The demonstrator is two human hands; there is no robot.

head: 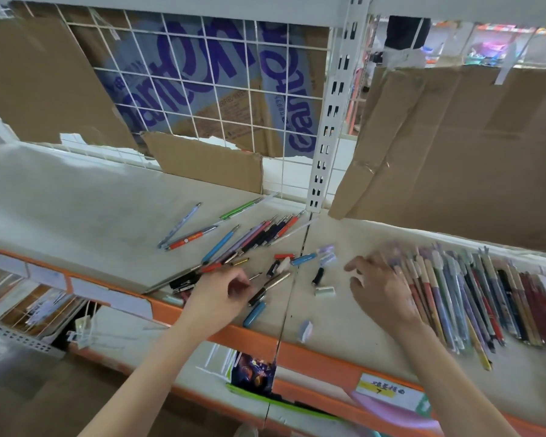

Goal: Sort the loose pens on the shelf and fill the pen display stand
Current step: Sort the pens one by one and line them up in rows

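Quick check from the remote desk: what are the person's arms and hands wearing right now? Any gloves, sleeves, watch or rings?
Nothing that shows. The left hand and right hand are bare, with no gloves, and I see no rings. Both forearms are uncovered as far as the bottom edge of the picture, with no sleeve, watch or wristband in view.

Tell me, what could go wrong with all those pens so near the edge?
The light blue pen lies right at the shelf's orange front edge, so a nudge from the left hand could knock it off. The small loose caps near the middle could roll away or get mixed up. The right hand lies over the sorted row of pens; a careless sweep might scatter them.
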